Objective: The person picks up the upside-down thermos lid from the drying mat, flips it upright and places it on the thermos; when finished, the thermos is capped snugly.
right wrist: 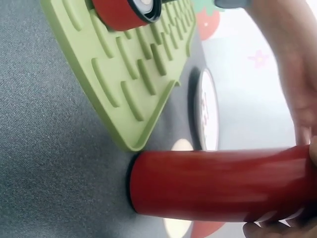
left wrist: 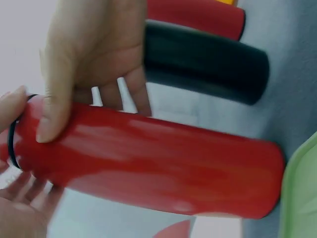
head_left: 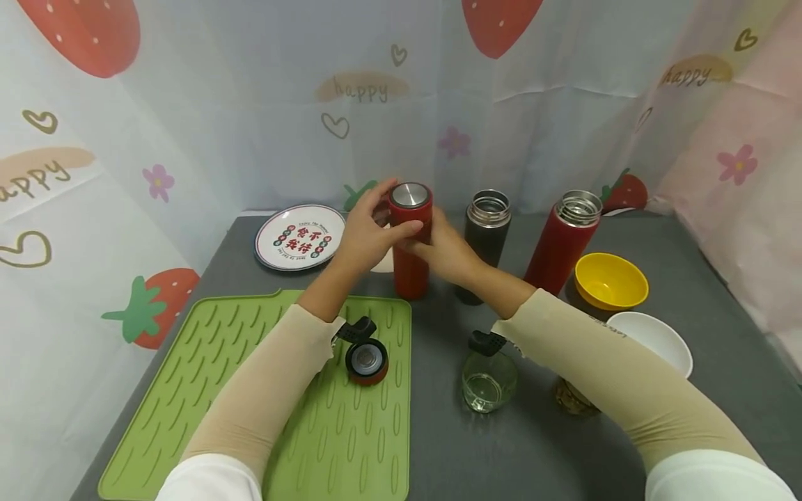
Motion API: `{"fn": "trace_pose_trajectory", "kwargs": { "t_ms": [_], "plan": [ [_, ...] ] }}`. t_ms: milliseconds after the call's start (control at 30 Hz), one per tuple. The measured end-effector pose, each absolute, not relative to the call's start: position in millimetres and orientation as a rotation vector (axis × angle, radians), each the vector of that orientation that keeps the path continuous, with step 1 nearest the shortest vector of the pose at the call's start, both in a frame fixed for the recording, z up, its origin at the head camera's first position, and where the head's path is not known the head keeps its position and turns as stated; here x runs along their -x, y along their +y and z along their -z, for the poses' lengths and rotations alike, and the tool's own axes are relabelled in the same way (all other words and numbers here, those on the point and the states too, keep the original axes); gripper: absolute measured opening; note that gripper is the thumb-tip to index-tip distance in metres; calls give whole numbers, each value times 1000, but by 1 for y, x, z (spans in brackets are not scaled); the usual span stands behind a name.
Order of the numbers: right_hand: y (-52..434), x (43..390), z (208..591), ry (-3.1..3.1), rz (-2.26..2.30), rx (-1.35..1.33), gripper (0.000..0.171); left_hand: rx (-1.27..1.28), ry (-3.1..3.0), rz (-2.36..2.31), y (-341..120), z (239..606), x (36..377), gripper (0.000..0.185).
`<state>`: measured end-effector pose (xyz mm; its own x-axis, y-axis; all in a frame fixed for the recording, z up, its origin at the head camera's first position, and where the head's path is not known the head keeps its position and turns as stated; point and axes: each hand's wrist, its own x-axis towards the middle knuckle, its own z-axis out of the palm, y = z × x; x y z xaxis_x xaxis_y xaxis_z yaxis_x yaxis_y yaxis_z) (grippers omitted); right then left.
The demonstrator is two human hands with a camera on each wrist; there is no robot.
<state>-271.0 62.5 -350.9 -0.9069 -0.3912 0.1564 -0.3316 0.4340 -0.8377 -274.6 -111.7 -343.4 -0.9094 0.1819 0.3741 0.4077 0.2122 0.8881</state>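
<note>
Three flasks, two bowls, one plate, one mat.

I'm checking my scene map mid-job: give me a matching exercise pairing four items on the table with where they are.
Items:
1. red bottle with lid
2. loose red cap
3. yellow bowl
4. printed plate

Places:
A. on the green mat
B. back left of the table
C. gripped by left hand and right hand
D. right of the open red bottle

Pairs: 1-C, 2-A, 3-D, 4-B

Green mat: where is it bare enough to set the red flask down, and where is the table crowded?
The green mat is bare left of the loose red lid. Crowded: the right side, with black flask, open red flask, yellow bowl, white bowl and glass.
</note>
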Motion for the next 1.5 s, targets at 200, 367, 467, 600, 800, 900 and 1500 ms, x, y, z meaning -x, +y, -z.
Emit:
{"fn": "trace_pose_trajectory", "kwargs": {
  "t_ms": [200, 367, 467, 600, 800, 900, 1500],
  "plan": [
    [61, 272, 355, 2625, 1471, 627, 73, 718, -1962, 2048, -125, 364, 277, 62],
    [61, 272, 355, 2645, 1457, 664, 73, 640, -2113, 1762, -112, 354, 276, 61],
    [60, 270, 355, 2620, 1480, 740, 67, 492, -2203, 1502, -97, 349, 276, 86],
    [59, 269, 357, 2606, 1504, 703, 66, 437, -2062, 1545, -90, 357, 275, 95],
    [60, 268, 358, 2588, 1562, 528, 79, 651, -1840, 1804, -102, 367, 271, 65],
    [61, 268, 357, 2583, 1595, 496, 83, 640, -1963, 1697, -105, 360, 273, 58],
    [61, 268, 359, 2570, 1616, 477, 82, 605, -2125, 1501, -109, 353, 274, 50]
  ]
}}
